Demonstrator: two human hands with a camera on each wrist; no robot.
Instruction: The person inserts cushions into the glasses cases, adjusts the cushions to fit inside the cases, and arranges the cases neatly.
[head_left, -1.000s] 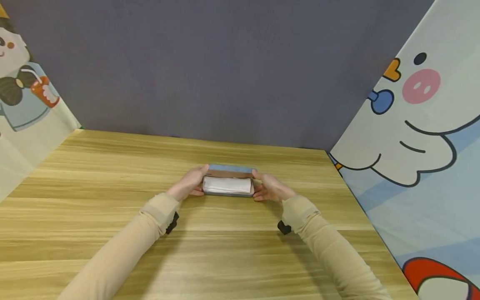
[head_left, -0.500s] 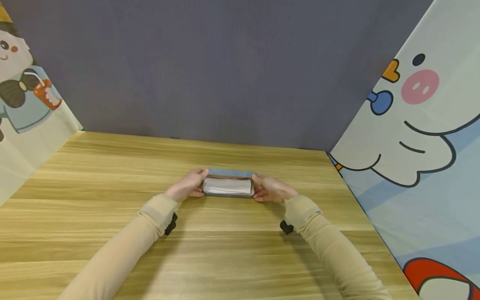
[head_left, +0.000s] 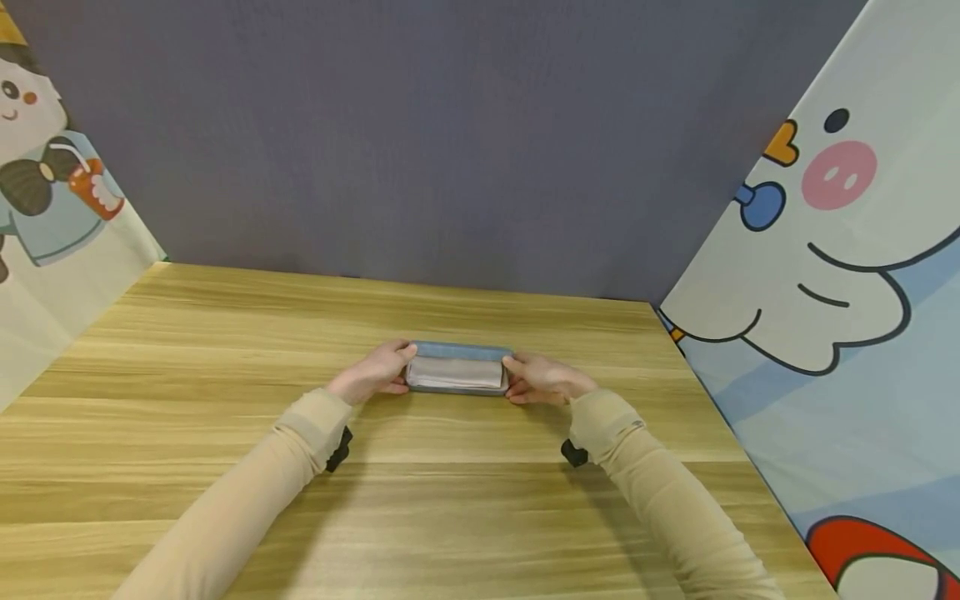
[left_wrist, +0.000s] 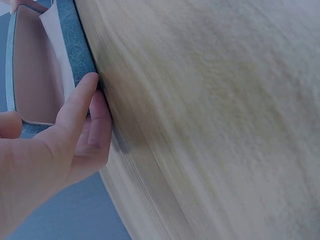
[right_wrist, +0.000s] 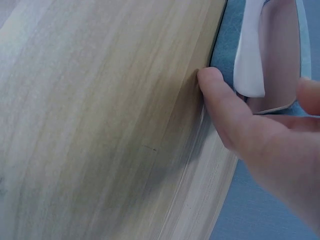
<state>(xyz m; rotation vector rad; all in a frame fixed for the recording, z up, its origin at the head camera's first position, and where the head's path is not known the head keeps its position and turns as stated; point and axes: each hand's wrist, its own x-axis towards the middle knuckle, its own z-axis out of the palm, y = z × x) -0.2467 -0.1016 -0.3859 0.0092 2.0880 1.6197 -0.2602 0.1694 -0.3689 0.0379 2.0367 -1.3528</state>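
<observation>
A long blue hinged glasses case (head_left: 461,351) lies on the table with its lid partly raised. Its mouth faces the person, and a folded whitish cloth (head_left: 454,372) sits inside. My left hand (head_left: 377,367) holds the left end, thumb up at the lid and fingers low by the base. At the opposite end, my right hand (head_left: 546,380) grips in the same way. Pinkish-brown lining (left_wrist: 35,65) shows inside the case in the left wrist view. In the right wrist view, an index fingertip (right_wrist: 211,75) touches the base near the tabletop. Whatever lies under the cloth is hidden.
The case rests on a wood-grain table (head_left: 450,500), toward its far side. A dark grey panel (head_left: 412,142) rises behind the table. Printed cartoon cloths hang at the left (head_left: 45,317) and right (head_left: 795,417).
The lid has swung down toward the person; its brown lining has gone from the head view and more blue outside shows. The thumbs have come down with it, while the base has stayed put.
</observation>
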